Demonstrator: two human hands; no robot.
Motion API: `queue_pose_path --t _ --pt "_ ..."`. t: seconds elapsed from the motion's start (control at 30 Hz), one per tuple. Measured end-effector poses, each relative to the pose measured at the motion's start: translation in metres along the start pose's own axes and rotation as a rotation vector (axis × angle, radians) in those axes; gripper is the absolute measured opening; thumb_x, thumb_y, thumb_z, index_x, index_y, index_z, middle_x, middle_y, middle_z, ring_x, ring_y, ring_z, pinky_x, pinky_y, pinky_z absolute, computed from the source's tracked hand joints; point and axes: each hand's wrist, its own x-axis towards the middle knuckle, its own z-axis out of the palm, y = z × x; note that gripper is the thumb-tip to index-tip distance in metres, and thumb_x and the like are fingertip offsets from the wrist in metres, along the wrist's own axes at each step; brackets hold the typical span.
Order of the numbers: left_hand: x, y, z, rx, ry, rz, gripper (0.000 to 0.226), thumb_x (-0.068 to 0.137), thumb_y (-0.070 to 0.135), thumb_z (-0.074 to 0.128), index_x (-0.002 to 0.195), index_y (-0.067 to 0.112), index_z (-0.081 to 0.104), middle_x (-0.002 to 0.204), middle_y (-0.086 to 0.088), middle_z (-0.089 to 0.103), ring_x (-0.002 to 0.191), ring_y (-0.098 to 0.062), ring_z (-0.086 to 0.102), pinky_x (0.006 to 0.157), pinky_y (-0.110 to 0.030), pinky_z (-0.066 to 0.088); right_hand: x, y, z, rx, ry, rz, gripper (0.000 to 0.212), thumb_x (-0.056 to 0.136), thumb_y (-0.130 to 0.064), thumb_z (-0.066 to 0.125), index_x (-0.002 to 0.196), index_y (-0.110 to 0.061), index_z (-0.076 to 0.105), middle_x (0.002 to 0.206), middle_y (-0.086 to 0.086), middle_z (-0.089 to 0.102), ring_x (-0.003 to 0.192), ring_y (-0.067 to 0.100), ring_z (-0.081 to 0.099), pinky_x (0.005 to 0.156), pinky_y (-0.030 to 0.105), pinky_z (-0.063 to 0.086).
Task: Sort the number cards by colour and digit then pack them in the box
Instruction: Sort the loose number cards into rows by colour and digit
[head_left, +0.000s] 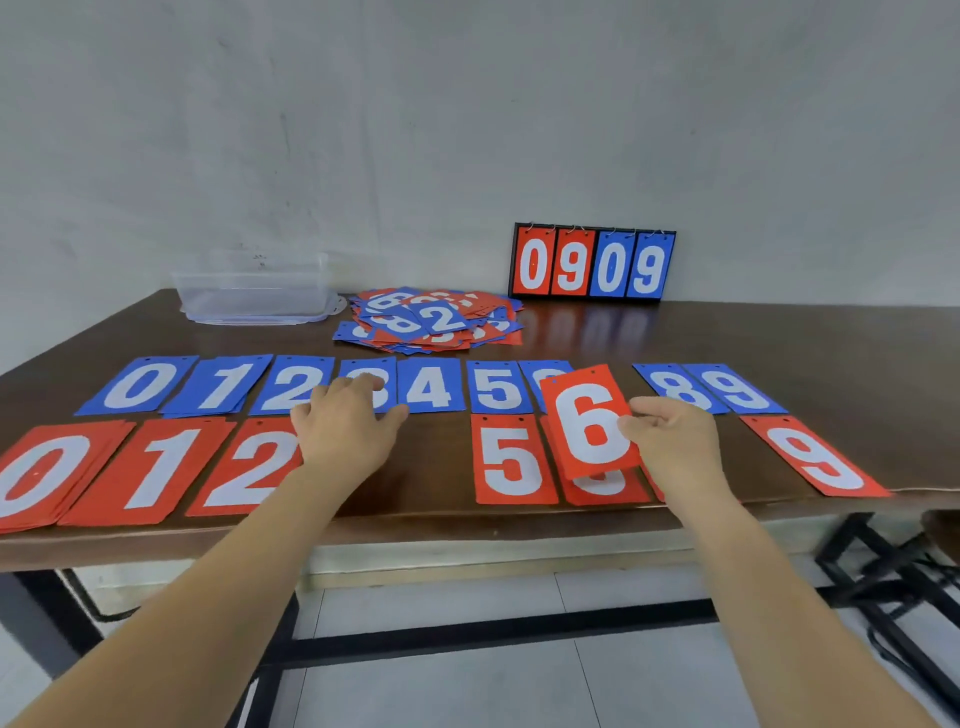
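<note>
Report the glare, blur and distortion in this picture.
Head view: the wide lens bows the table edges; the scoreboard mirrors faintly in the glossy top; light is soft and even, without hard shadows; the red 6 card pinched by the right hand reads sharp, the unsorted pile behind is softer.

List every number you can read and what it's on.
"0909": scoreboard.
"0 1 2 4 5 8 9": blue row; two more partly covered.
"0 1 2 5 9": red row.
"6": red card, pinched in right hand.
"2", "8": mixed pile; others unreadable.
</note>
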Motion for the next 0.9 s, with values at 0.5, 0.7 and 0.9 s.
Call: queue_pose_path --t 0.5,0.7,0.9 --pt "-0.011 0.045 0.030 0.037 -0.023 -0.072 0.054 0.091 0.050 0.057 0.138 0.027 0.046 0.141 -0.002 0.049 0.133 -0.024 0.039 0.109 -0.046 0.028 0.000 0.027 0.013 -0.714 -0.060 -0.344 0.041 0.094 -0.024 0.058 0.133 -0.022 0.044 0.123 -0.001 0.052 0.108 0.015 0.054 0.071 0.024 0.044" --pt "-0.002 0.047 0.030 0.034 0.010 -0.035 0.051 0.090 0.051 0.057 0.136 0.028 0.049 0.141 -0.001 0.050 0.132 -0.023 0.039 0.108 -0.045 0.028 0.012 0.012 0.027 -0.574 -0.112 -0.450 0.042 0.094 -0.028 0.059 0.134 -0.022 0.046 0.124 -0.002 0.053 0.111 0.013 0.053 0.078 0.027 0.048" --pt "0.031 0.042 0.028 0.061 -0.005 0.013 0.051 0.092 0.050 0.055 0.136 0.027 0.048 0.140 0.001 0.050 0.131 -0.021 0.040 0.107 -0.042 0.027 0.039 -0.023 0.064 -0.539 -0.152 -0.488 0.035 0.093 -0.028 0.058 0.127 -0.021 0.051 0.121 -0.001 0.054 0.109 0.018 0.056 0.080 0.034 0.051"
